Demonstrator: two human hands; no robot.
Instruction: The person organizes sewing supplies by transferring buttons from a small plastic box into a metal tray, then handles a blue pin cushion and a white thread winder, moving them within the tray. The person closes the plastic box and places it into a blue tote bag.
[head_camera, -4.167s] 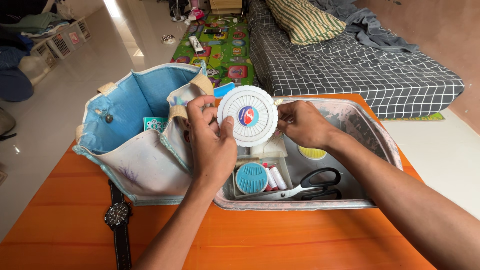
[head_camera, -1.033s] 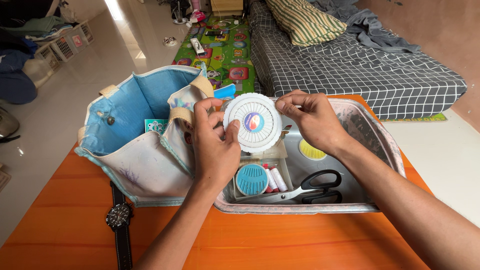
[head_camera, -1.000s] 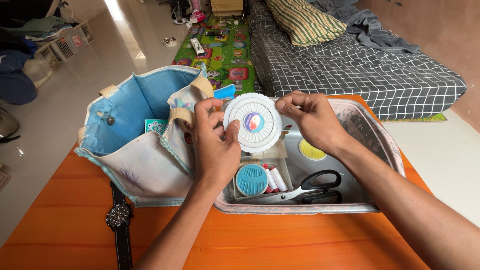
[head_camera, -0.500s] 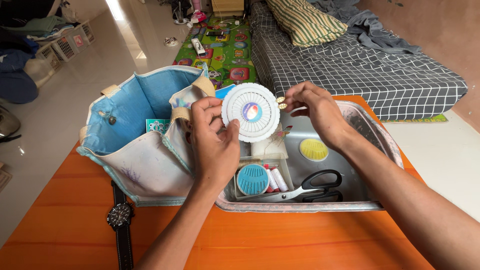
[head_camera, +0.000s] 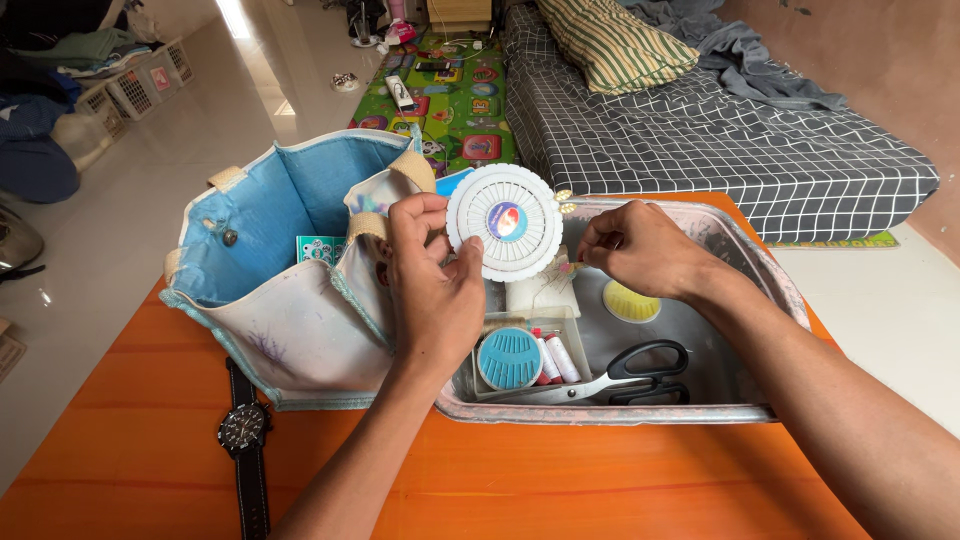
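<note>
Head view: left hand (head_camera: 432, 290) grasps the white pin wheel (head_camera: 504, 222) upright above the metal tray (head_camera: 770, 300), right hand (head_camera: 640, 250) just beside its right edge, fingertips pinched on a pin.

Too small to tell: whatever right hand (head_camera: 640, 250) pinches beside white pin wheel (head_camera: 503, 222). Lower rim of wheel hidden behind left hand (head_camera: 432, 290). Watch (head_camera: 245, 440) strap cut off below

Single head view, looking down, close over orange table (head_camera: 600, 480); bed (head_camera: 720, 140) beyond.
</note>
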